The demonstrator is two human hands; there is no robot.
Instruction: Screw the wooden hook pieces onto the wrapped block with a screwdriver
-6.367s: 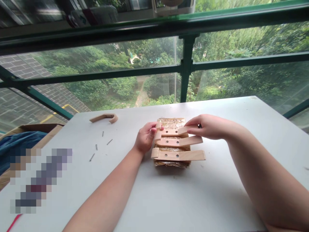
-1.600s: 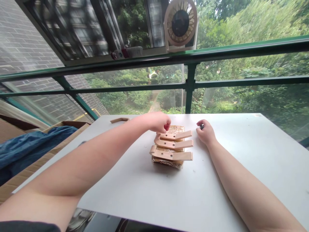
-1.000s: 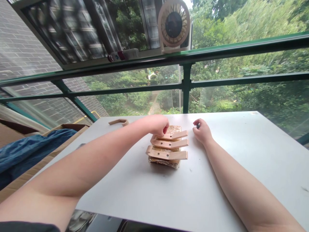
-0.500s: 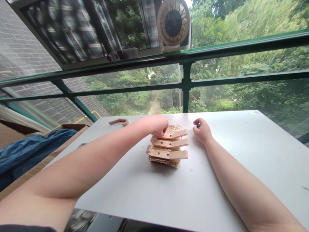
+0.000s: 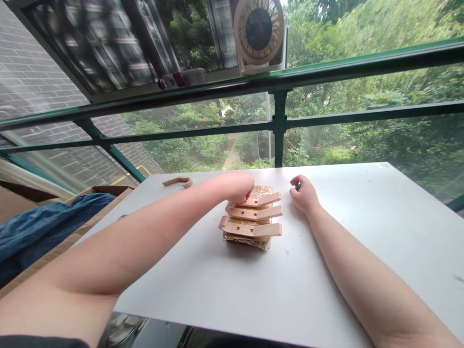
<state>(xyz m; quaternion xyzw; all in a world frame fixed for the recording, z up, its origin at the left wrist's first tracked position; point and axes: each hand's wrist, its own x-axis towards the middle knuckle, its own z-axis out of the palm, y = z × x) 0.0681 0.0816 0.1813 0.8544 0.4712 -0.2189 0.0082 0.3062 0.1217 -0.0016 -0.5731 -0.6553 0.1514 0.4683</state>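
Observation:
Three bent wooden hooks [image 5: 266, 230], each with small dark screw holes or screw heads, lie side by side across a block [image 5: 261, 191] covered in brown, wrinkled, shiny wrapping. My left hand [image 5: 239, 187] reaches over the farthest hook [image 5: 271, 198], its fingers curled down onto it; what the fingertips pinch is hidden. To the right of the block, my right hand [image 5: 303, 192] rests on the table, closed around a small dark shiny object [image 5: 297, 185] whose kind I cannot make out. A fourth curved wooden hook [image 5: 178, 181] lies at the far left of the table.
The white table [image 5: 203, 275] stands against a green railing [image 5: 279, 125] with glass panels. A cardboard box [image 5: 123, 190] holding blue cloth [image 5: 47, 222] is at the left. A round fan [image 5: 258, 30] and a small clear bottle [image 5: 188, 77] are by the window.
The view has shifted very slightly. Both hands stay in nearly the same places, and the hooks and block have not visibly moved on the table.

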